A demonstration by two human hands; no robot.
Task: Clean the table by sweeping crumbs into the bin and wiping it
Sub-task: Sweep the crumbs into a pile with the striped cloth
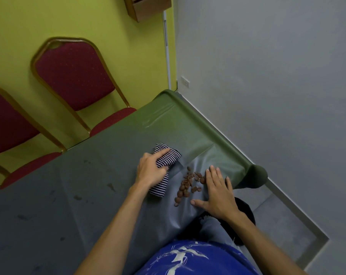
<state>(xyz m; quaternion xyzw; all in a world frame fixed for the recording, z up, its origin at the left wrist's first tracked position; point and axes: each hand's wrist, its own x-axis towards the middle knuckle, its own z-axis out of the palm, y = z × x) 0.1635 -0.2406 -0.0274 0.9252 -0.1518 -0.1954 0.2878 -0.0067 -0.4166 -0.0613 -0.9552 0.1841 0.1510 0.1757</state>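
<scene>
A heap of brown crumbs (187, 182) lies on the green-covered table (100, 175) near its right end. My left hand (151, 169) presses a black-and-white striped cloth (164, 169) flat on the table just left of the crumbs. My right hand (217, 192) lies flat with fingers spread, touching the right side of the heap. A dark bin (245, 213) sits below the table's near edge, mostly hidden by my right arm.
Two red padded chairs with gold frames (73, 76) stand along the table's far side against a yellow-green wall. A grey wall (267, 76) runs close by the table's right end. Dark smudges (77, 197) mark the tablecloth to the left.
</scene>
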